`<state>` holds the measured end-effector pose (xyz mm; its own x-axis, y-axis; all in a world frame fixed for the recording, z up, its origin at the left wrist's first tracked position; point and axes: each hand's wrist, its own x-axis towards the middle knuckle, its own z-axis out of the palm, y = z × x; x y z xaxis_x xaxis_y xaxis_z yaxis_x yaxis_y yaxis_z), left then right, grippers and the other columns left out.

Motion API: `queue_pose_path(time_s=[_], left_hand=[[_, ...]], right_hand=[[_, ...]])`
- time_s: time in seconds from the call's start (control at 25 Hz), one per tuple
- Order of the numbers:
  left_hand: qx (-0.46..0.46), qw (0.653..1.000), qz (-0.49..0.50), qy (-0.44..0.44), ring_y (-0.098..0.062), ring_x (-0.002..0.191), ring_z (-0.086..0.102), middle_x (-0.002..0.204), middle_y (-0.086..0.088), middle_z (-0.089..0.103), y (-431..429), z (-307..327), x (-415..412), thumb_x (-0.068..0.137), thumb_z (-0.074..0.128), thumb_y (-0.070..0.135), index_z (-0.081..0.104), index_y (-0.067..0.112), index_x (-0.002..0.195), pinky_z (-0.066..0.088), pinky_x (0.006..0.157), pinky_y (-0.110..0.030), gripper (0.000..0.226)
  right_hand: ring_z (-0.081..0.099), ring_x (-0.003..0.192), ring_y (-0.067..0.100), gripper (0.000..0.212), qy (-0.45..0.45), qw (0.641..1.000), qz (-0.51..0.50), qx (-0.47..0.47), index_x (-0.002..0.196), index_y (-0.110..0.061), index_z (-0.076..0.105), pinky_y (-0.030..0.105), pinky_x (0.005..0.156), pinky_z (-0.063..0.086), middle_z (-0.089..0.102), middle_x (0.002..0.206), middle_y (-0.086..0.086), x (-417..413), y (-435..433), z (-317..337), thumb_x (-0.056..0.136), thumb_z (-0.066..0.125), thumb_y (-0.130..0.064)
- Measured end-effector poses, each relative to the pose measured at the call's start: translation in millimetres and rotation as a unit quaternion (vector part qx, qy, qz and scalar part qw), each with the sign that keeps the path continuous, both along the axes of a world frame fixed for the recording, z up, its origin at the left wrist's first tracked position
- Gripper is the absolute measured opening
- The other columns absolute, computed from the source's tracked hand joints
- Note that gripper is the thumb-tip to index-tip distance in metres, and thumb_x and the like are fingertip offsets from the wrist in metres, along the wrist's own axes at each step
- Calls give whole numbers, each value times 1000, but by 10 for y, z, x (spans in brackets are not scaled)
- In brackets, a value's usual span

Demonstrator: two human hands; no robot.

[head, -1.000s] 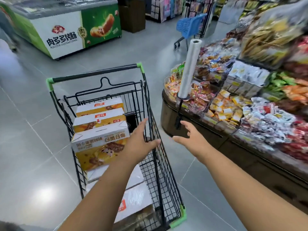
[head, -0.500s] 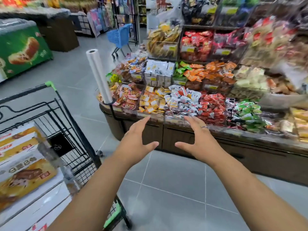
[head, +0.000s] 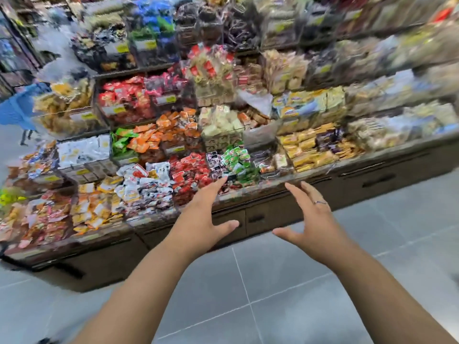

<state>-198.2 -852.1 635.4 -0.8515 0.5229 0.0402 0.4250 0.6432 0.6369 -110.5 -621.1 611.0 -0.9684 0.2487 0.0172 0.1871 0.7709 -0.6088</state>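
**A:** What has changed in the last second?

**B:** The shopping cart has slid out of the frame. The view has swung onto the snack display, which now fills the upper half.

**A:** And the hands?

**B:** Both are empty with fingers spread. The left hand (head: 198,219) is at centre, its fingertips near the red snack packets (head: 188,170). The right hand (head: 313,224) is right of centre, near the tabletop (head: 347,167) edge.

**A:** So what does that mean?

**B:** Likely a pick from the front row, where green packets (head: 236,157) lie just right of the red. Nothing is grasped yet.

Red snack packets (head: 188,171) lie heaped in the front row, green packets (head: 236,157) beside.
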Motion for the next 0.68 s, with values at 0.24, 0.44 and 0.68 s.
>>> queue_pose_path(time_s=[0.24,0.44,0.68], left_hand=[[-11,992,-127,-7,-6,143,21,156,16,20,1144,-128,-569,80,73,46,10,48,149,20,114,-25,94],[-12,971,-239,12,-7,142,22,157,13,20,2142,-121,-1118,80,74,45,9,46,150,17,108,-19,95],[4,922,-384,37,-9,143,23,156,8,26,3402,-31,-1441,78,77,40,15,42,150,15,108,-17,95]], right_hand=[[17,145,19,98,-13,994,-108,27,148,-48,12,37,110,31,0,160,-11,-60,832,-105,73,74,-56],[16,145,21,98,-13,976,-215,42,149,-46,12,38,113,28,3,160,-7,-289,1458,-59,74,74,-55],[10,146,21,96,-1,938,-346,28,149,-45,14,38,116,21,4,160,-3,-171,2120,-32,75,74,-53]])
